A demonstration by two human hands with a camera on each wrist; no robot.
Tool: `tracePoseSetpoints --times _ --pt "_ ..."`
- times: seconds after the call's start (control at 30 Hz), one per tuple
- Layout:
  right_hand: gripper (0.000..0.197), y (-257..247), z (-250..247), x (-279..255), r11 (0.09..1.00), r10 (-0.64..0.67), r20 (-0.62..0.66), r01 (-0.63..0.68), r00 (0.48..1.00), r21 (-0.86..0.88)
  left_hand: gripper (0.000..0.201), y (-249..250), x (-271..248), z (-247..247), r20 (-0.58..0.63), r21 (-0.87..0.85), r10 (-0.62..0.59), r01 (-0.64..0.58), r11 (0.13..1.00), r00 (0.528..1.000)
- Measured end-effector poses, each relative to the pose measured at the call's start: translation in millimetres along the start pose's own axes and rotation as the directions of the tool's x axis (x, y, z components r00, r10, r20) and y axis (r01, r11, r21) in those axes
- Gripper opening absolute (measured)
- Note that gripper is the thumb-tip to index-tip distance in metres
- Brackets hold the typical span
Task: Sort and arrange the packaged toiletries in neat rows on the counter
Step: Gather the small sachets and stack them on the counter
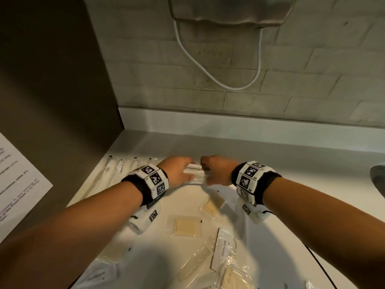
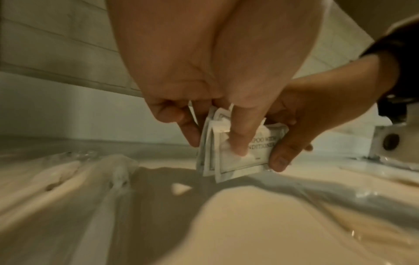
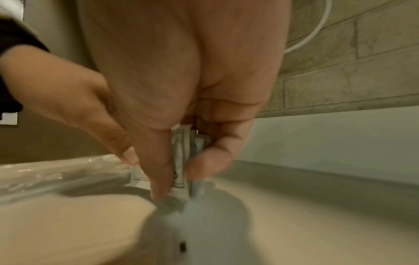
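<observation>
A small stack of white shampoo sachets (image 1: 195, 174) (image 2: 238, 156) (image 3: 181, 157) stands on edge just above the white counter (image 1: 291, 205). My left hand (image 1: 183, 170) (image 2: 215, 139) pinches its left end between thumb and fingers. My right hand (image 1: 210, 171) (image 3: 179, 172) grips the right end, thumb in front and fingers behind. A row of clear-wrapped toothbrushes (image 1: 116, 172) lies at the left beside the side wall. Loose packets lie nearer me: soap bars (image 1: 186, 226), a comb (image 1: 195, 263) and toothpaste packets (image 1: 224, 250).
A brown side wall (image 1: 62, 101) bounds the counter on the left, with a printed sheet (image 1: 16, 184) stuck on it. A tiled back wall carries a wall unit (image 1: 229, 11) with a hanging white cord (image 1: 218, 80). A dark sink rim (image 1: 378, 180) shows at the right.
</observation>
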State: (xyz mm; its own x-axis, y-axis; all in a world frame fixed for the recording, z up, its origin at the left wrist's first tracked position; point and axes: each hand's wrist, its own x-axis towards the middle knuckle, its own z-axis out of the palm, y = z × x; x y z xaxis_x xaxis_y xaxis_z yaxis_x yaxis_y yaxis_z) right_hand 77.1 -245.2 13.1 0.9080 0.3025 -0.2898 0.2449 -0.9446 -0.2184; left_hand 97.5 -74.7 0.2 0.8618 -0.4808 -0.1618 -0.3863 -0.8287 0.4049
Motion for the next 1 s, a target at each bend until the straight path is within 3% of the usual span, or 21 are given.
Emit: tracePoseSetpoints --times 0.1,0.17,0.4,0.53,0.63,0.8,0.9,1.0 --pt "0.04 1 15 9 0.998 0.028 0.015 -0.027 0.999 -0.054 0.027 7 8 10 0.018 0.283 0.014 -0.018 0.959 1.0" --pt "0.046 2 22 13 0.996 0.048 0.005 -0.047 0.999 -0.075 0.03 11 12 18 0.038 0.336 -0.005 -0.008 0.942 0.999" --pt "0.048 4 28 14 0.994 0.101 0.041 -0.1 0.994 -0.036 0.04 12 18 31 0.135 0.152 -0.072 0.051 0.987 0.988" --pt "0.031 0 22 9 0.995 0.085 0.099 -0.079 0.991 -0.063 0.03 11 18 34 0.17 0.107 -0.088 0.07 0.992 0.982" --pt "0.025 7 16 6 0.992 0.104 0.063 -0.109 0.993 0.07 0.024 4 18 36 0.17 0.055 -0.109 0.101 0.993 0.979" --pt "0.031 21 5 5 0.959 0.159 -0.011 -0.152 0.987 0.241 0.034 -5 19 22 0.064 -0.074 -0.091 0.096 0.993 0.994" --pt "0.04 25 1 8 0.927 0.178 0.018 -0.174 0.984 0.333 0.036 -12 23 17 -0.015 -0.208 -0.154 0.148 0.967 0.988" --pt "0.036 24 0 12 0.85 0.202 0.052 -0.201 0.978 0.487 0.038 -15 29 12 -0.034 -0.252 -0.204 0.189 0.949 0.978"
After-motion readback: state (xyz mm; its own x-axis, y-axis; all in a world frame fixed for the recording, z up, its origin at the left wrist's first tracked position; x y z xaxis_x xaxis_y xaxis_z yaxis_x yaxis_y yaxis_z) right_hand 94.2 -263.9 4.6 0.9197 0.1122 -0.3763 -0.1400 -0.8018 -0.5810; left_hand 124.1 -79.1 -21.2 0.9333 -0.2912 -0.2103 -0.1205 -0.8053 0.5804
